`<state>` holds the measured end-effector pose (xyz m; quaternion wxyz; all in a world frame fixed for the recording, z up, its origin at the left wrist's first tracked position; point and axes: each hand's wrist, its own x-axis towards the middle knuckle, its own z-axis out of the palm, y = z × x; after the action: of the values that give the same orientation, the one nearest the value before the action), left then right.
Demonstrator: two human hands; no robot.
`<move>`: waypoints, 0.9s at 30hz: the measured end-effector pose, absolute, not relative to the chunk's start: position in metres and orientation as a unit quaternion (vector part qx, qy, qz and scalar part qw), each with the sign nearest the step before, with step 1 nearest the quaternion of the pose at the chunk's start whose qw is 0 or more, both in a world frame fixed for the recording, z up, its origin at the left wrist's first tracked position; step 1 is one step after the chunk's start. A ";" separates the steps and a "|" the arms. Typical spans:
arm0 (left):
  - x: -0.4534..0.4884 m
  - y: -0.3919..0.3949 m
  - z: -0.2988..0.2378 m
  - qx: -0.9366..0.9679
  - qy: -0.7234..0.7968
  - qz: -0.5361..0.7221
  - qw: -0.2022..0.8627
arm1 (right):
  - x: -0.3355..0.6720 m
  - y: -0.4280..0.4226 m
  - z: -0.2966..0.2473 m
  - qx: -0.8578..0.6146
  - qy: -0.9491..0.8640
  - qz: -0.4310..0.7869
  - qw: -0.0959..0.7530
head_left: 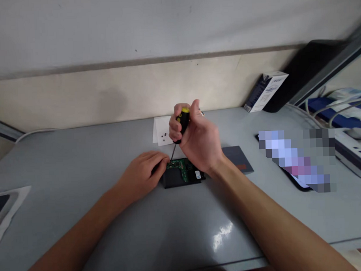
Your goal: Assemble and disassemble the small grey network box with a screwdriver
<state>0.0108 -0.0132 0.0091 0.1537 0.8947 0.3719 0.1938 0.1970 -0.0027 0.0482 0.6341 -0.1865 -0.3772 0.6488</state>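
Note:
My right hand (204, 140) is wrapped round the black and yellow handle of a screwdriver (184, 121), thumb raised beside its top. The thin shaft slants down to the upper left part of a green circuit board (183, 174), which sits in a flat black casing (173, 180). At that casing's upper left corner, my left hand (144, 171) pinches the edge, close to the screwdriver's tip. The exact tip contact is too small to make out. Several small dark screws (164, 136) lie on white paper (160, 125) behind the casing.
A flat dark grey panel (236, 155) lies right of the casing, partly behind my right wrist. Farther right are a blurred-out phone (300, 184), a power strip (354, 155) and cables. A white and blue box (266, 92) leans near the wall beside a black object (302, 76).

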 end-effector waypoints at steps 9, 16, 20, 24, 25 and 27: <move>0.010 -0.013 0.010 0.899 0.363 0.197 0.143 | 0.202 0.002 0.047 -0.230 -0.372 0.631 0.640; 0.011 -0.013 0.010 0.899 0.362 0.200 0.146 | 0.204 0.003 0.050 -0.218 -0.354 0.655 0.631; 0.011 -0.013 0.010 0.897 0.367 0.192 0.152 | 0.201 0.001 0.048 -0.224 -0.341 0.647 0.644; 0.010 -0.014 0.011 0.898 0.363 0.194 0.153 | 0.204 0.002 0.043 -0.214 -0.359 0.629 0.656; 0.010 -0.014 0.011 0.898 0.363 0.194 0.153 | 0.204 0.003 0.042 -0.214 -0.368 0.625 0.654; 0.010 -0.014 0.011 0.898 0.364 0.194 0.152 | 0.205 0.004 0.041 -0.219 -0.380 0.630 0.641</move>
<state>0.0096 -0.0143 0.0113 0.1522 0.8983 0.3638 0.1939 0.2054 0.0039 0.0410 0.6413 -0.2194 -0.3799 0.6296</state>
